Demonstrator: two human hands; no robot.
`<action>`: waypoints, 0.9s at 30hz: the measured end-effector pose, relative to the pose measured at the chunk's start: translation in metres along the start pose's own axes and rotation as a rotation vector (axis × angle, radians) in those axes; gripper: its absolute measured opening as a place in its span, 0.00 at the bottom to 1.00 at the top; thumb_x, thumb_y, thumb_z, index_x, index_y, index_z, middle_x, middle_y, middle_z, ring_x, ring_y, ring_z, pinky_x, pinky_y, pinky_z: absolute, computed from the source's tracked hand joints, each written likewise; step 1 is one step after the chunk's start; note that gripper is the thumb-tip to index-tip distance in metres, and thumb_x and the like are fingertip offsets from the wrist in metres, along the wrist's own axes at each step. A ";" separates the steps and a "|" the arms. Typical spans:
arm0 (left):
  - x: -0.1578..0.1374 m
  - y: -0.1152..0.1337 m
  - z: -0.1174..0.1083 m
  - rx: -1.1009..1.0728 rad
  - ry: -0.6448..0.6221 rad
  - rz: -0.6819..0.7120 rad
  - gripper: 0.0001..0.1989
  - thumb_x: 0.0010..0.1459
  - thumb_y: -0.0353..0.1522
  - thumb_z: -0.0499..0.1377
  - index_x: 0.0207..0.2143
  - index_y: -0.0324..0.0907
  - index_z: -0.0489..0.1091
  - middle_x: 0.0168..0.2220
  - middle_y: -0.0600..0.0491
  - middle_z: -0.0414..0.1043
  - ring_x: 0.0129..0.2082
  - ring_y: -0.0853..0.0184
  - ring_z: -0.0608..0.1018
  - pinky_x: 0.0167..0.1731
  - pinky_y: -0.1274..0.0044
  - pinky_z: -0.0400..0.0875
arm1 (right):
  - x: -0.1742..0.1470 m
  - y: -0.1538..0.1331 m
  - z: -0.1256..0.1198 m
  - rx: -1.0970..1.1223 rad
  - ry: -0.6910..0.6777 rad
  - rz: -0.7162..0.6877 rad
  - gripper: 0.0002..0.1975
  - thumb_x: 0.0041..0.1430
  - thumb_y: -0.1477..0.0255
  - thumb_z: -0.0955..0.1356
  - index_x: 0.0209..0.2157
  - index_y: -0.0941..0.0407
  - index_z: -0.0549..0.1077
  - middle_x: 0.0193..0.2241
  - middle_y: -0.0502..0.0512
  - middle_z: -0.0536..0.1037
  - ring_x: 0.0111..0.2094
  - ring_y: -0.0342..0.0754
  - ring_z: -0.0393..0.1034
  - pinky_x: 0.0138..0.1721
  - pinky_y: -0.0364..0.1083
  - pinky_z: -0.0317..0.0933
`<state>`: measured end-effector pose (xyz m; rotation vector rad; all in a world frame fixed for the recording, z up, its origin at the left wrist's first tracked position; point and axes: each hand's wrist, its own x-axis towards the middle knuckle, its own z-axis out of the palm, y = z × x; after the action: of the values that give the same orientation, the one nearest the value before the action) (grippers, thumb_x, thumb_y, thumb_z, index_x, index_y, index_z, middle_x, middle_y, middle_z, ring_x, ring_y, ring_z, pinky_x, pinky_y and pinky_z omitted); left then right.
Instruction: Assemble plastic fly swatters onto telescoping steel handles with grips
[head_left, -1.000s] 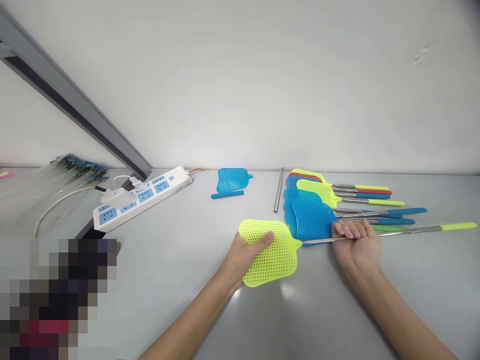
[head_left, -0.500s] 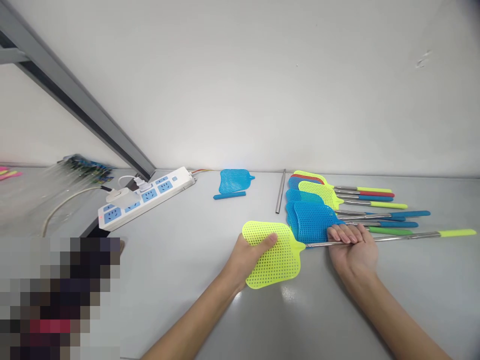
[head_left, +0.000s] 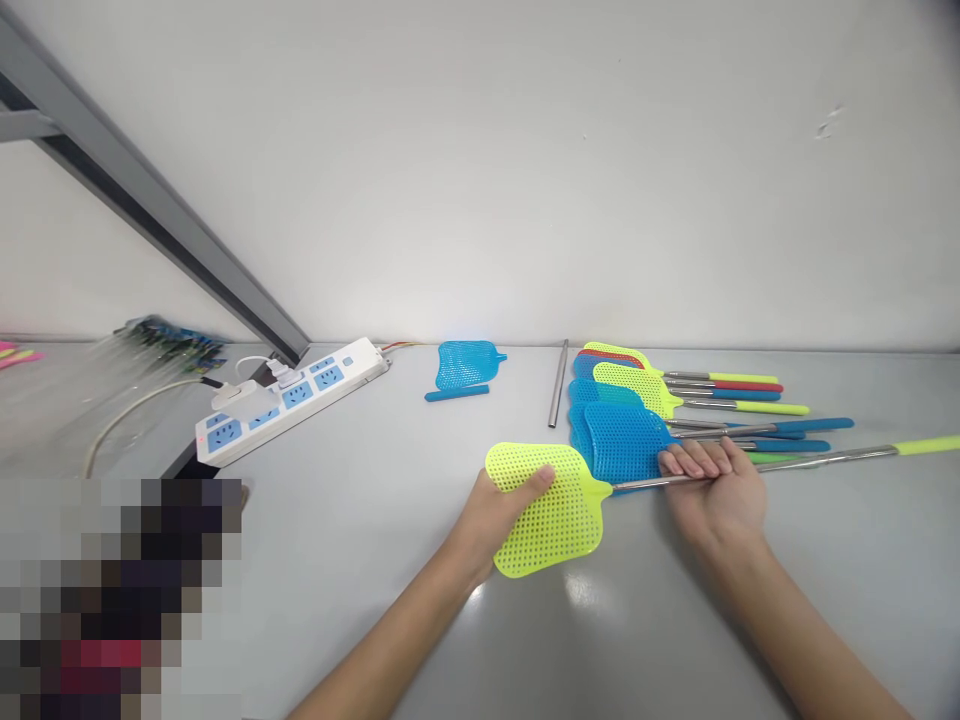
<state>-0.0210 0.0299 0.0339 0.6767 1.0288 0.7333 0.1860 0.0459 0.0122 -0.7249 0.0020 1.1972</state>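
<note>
A yellow fly swatter (head_left: pixel 559 525) with a perforated head lies across both hands, its long metal rod pointing right to a yellow grip. My left hand (head_left: pixel 487 515) is closed on the head, thumb on top and the other fingers hidden beneath. Around the rod, the fingers of my right hand (head_left: pixel 712 485) are curled. Just behind the rod, a pile of fly swatters with blue heads (head_left: pixel 626 440), yellow heads (head_left: pixel 634 385) and some red lies on the table, handles to the right.
A loose blue swatter head (head_left: pixel 469 362), a blue grip (head_left: pixel 456 393) and a metal rod (head_left: pixel 559 385) lie near the wall. Left of them is a power strip (head_left: pixel 352 375) with plugs. Clear plastic bags (head_left: pixel 150 370) lie far left, beyond a grey metal post (head_left: pixel 172 200).
My right hand has shifted slightly right along the rod. The yellow grip has moved right and up, reaching the frame's edge. My left hand stays on the head.
</note>
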 end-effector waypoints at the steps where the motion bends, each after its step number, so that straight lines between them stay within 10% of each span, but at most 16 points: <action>1: 0.001 -0.001 -0.001 -0.005 0.000 0.005 0.20 0.46 0.39 0.59 0.40 0.39 0.66 0.43 0.43 0.69 0.41 0.59 0.72 0.40 0.69 0.66 | 0.000 0.000 0.000 -0.007 -0.003 -0.001 0.18 0.53 0.74 0.56 0.16 0.57 0.41 0.10 0.43 0.46 0.12 0.38 0.45 0.15 0.39 0.47; 27: 0.003 -0.007 -0.001 0.023 -0.034 0.043 0.18 0.48 0.38 0.58 0.41 0.40 0.66 0.44 0.43 0.68 0.42 0.59 0.72 0.40 0.70 0.66 | 0.002 -0.008 0.005 0.004 0.092 0.055 0.16 0.49 0.76 0.57 0.15 0.56 0.43 0.10 0.43 0.46 0.12 0.38 0.43 0.14 0.40 0.45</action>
<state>-0.0196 0.0288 0.0263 0.7308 0.9955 0.7459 0.1919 0.0487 0.0189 -0.7802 0.1013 1.2152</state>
